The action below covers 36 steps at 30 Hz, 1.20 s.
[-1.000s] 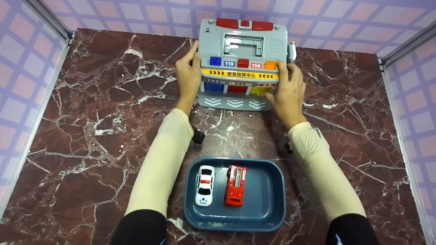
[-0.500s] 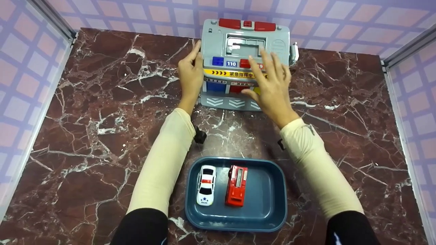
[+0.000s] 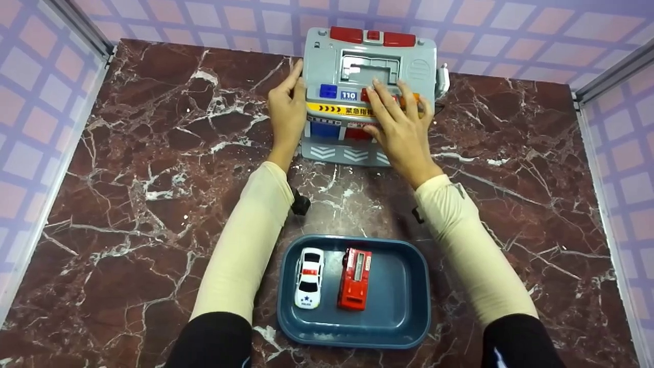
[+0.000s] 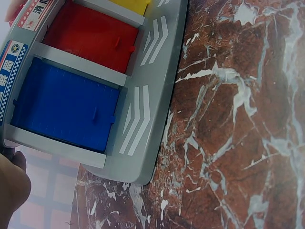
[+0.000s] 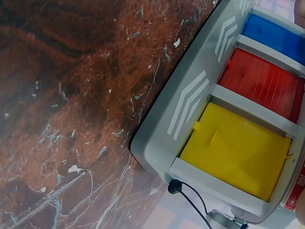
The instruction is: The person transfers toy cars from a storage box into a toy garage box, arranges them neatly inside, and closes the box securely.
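A grey toy emergency station [image 3: 323,61] stands at the back of the table, with a handle recess and coloured buttons on its roof. My left hand [image 3: 287,112] rests along its left side, fingers pointing back. Over the front right of the roof, my right hand [image 3: 406,137] lies with fingers spread, fingertips at the red button [image 3: 364,94] and the orange button. The blue button [image 3: 328,91] is uncovered. Below the roof, the blue door [image 4: 66,105] and red door [image 4: 93,38] are down in the left wrist view. The yellow door [image 5: 236,150] is down too, in the right wrist view.
Nearer the front, a dark blue tray [image 3: 352,341] holds a white police car [image 3: 307,294] and a red fire truck [image 3: 353,292]. A black cord with a ball end [image 5: 175,186] hangs at the station's right side. Checked wall panels [image 3: 204,20] enclose the marbled table [image 3: 153,153].
My right hand has left the station's right front corner, moved left and come down over the roof buttons. The left hand keeps its place at the left side.
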Tool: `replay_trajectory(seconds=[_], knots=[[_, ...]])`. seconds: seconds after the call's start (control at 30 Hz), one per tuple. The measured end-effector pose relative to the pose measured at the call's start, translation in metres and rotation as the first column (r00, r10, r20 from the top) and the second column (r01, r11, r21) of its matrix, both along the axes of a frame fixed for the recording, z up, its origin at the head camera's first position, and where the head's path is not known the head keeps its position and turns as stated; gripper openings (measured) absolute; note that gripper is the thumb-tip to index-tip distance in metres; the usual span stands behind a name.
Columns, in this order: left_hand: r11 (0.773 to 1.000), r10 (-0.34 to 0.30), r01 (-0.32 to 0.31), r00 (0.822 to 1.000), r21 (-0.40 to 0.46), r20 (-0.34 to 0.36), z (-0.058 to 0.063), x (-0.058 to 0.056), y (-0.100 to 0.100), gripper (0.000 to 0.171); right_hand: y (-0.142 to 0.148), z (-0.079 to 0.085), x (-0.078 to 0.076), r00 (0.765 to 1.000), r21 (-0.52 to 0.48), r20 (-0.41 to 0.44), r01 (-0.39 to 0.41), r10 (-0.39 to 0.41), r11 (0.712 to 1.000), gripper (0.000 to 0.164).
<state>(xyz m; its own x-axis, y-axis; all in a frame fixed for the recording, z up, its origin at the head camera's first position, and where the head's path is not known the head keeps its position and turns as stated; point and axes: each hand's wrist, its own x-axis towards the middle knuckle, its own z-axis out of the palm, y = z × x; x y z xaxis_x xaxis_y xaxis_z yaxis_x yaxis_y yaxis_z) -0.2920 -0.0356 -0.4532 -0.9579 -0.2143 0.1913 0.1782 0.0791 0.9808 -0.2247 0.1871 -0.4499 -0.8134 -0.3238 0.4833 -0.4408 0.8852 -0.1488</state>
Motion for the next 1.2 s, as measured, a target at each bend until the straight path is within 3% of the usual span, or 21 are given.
replay_trajectory(seconds=[0.3,0.53,1.2], knots=[[0.999,-0.005,0.005,1.0,0.039,0.002,0.01,0.006,0.003,0.035,0.001,-0.002,-0.001,0.999,-0.011,-0.041,-0.002,0.001,1.0,0.062],[1.0,0.004,-0.004,1.0,0.026,0.001,0.029,0.02,0.004,0.035,0.001,-0.004,-0.001,0.998,-0.021,-0.067,-0.007,0.006,1.0,0.061],[1.0,0.002,-0.002,1.0,0.011,0.01,0.029,0.02,0.003,0.035,-0.001,-0.002,-0.002,0.998,-0.015,-0.068,-0.005,0.004,1.0,0.058]])
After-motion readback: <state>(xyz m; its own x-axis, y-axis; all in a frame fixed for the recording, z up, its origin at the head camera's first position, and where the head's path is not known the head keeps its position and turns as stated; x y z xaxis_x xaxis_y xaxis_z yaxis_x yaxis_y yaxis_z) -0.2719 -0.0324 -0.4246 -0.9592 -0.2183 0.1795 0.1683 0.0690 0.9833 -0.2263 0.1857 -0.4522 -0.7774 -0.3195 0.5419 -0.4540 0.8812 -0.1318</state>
